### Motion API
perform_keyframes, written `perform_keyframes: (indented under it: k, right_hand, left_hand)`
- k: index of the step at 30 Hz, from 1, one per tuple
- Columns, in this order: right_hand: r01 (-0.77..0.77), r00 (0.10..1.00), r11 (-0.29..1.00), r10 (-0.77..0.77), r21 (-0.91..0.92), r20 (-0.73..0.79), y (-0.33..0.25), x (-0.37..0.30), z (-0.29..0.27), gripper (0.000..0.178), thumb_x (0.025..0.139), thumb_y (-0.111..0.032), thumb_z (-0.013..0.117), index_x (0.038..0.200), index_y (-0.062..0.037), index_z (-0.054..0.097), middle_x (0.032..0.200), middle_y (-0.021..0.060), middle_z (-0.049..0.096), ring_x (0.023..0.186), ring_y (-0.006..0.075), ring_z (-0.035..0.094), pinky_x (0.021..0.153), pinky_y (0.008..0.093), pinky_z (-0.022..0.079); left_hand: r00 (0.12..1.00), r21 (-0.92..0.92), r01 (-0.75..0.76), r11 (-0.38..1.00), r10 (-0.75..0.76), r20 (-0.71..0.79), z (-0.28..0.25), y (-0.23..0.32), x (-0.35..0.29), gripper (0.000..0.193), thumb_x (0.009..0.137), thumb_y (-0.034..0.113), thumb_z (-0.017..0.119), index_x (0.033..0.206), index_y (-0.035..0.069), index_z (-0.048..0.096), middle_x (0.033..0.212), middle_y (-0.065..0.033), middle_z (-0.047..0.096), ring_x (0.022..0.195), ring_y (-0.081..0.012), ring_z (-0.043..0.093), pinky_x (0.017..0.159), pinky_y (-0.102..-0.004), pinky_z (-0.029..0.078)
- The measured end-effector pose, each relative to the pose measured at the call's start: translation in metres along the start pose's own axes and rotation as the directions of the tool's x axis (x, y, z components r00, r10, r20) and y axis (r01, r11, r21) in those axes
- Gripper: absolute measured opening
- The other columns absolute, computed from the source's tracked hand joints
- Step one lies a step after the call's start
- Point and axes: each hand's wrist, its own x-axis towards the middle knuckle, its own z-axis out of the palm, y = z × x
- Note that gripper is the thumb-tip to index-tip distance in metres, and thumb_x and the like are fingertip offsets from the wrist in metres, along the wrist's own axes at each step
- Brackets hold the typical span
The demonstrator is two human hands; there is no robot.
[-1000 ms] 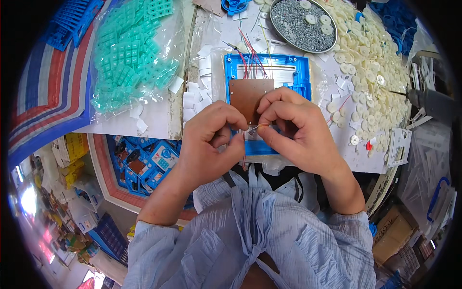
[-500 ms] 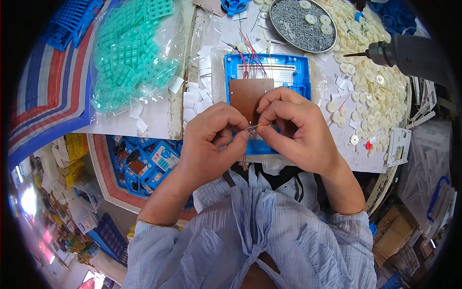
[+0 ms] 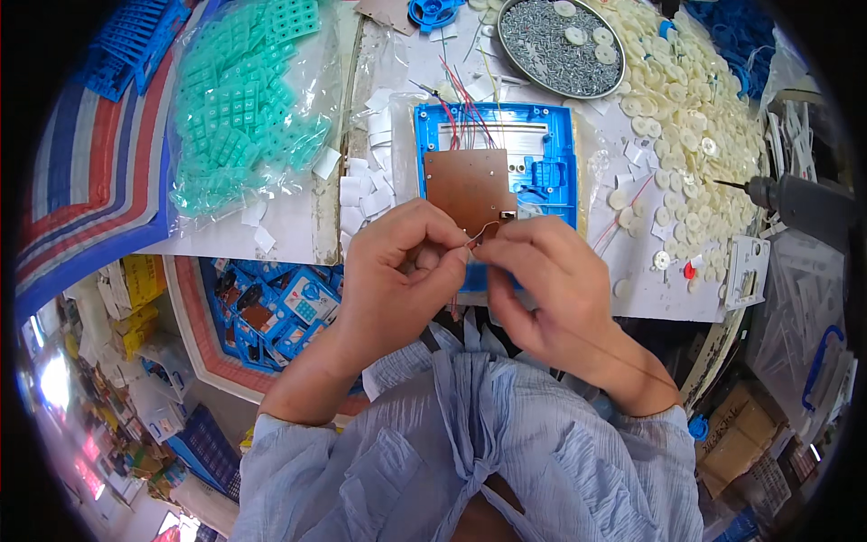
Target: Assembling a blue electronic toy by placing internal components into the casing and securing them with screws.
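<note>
Close in front of me, my left hand [image 3: 406, 271] pinches a thin wire [image 3: 481, 232] between thumb and fingertips. Beside those fingertips is my right hand [image 3: 551, 285], its fingers bent and its thumb apart from them, with nothing visible in its grip. A brown circuit board [image 3: 465, 185] lies over the left part of a blue plastic casing [image 3: 566, 163]. Near the board's lower right corner sits a small metal-and-black part [image 3: 508, 216]. Red and other coloured wires [image 3: 465, 113] rise from the board's far edge. My hands cover the casing's near part.
A bag of green keypads [image 3: 239, 117] lies at left. A round tray of screws [image 3: 617, 83] stands at the back, beside a heap of cream plastic discs [image 3: 682, 99]. A power screwdriver [image 3: 799, 203] hangs at right. Below left, a bin [image 3: 203, 339] holds blue assembled units.
My right hand's thumb has come away from its fingertips, and the hand has moved slightly down. The screwdriver has swung lower and to the right. The left hand keeps its pinch.
</note>
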Motion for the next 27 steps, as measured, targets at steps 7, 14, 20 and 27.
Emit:
perform_keyframes:
  k: [7, 14, 20, 27]
  right_hand:
    - [0.051, 0.999, 0.995, -0.05, -0.09, 0.011, -0.003, -0.014, 0.002, 0.045, 0.066, -0.007, 0.08, 0.111, -0.0042, 0.072, 0.117, 0.0092, 0.066, 0.086, 0.026, 0.065, 0.061, 0.0332, 0.052]
    - [0.078, 0.997, 0.992, -0.076, -0.097, 0.025, -0.005, -0.011, 0.002, 0.044, 0.067, -0.008, 0.081, 0.11, -0.0038, 0.073, 0.12, 0.0101, 0.066, 0.086, 0.0259, 0.065, 0.061, 0.0334, 0.053]
    - [0.057, 0.998, 0.996, -0.057, -0.07, 0.007, -0.004, -0.011, 0.006, 0.039, 0.069, -0.006, 0.081, 0.106, -0.0037, 0.072, 0.118, 0.0098, 0.068, 0.088, 0.026, 0.067, 0.063, 0.0332, 0.054]
    - [-0.085, 0.996, 0.992, 0.088, 0.093, -0.032, -0.006, -0.004, 0.002, 0.02, 0.078, -0.001, 0.077, 0.096, -0.0017, 0.069, 0.107, 0.0122, 0.07, 0.09, 0.0296, 0.07, 0.072, 0.0364, 0.058]
  left_hand:
    - [0.984, -0.278, 0.177, 0.944, -0.174, 0.037, 0.0, 0.002, -0.004, 0.002, 0.097, -0.004, 0.063, 0.098, -0.003, 0.062, 0.085, -0.0025, 0.066, 0.065, -0.0003, 0.06, 0.054, -0.0193, 0.049]
    - [0.976, -0.182, 0.216, 0.959, -0.215, 0.025, -0.003, 0.003, -0.006, 0.001, 0.097, -0.003, 0.063, 0.098, -0.003, 0.062, 0.073, 0.0006, 0.064, 0.059, 0.0002, 0.058, 0.052, -0.0195, 0.048]
    - [0.984, -0.176, 0.174, 0.969, -0.176, 0.003, -0.001, 0.004, -0.007, 0.003, 0.096, -0.005, 0.062, 0.097, -0.002, 0.063, 0.07, 0.0026, 0.061, 0.056, 0.0021, 0.054, 0.05, -0.0184, 0.041]
    - [0.999, 0.06, 0.018, 0.998, -0.016, -0.035, 0.005, -0.003, -0.008, 0.008, 0.091, -0.006, 0.067, 0.092, 0.001, 0.062, 0.076, 0.0033, 0.056, 0.057, 0.0015, 0.047, 0.05, -0.0208, 0.036]
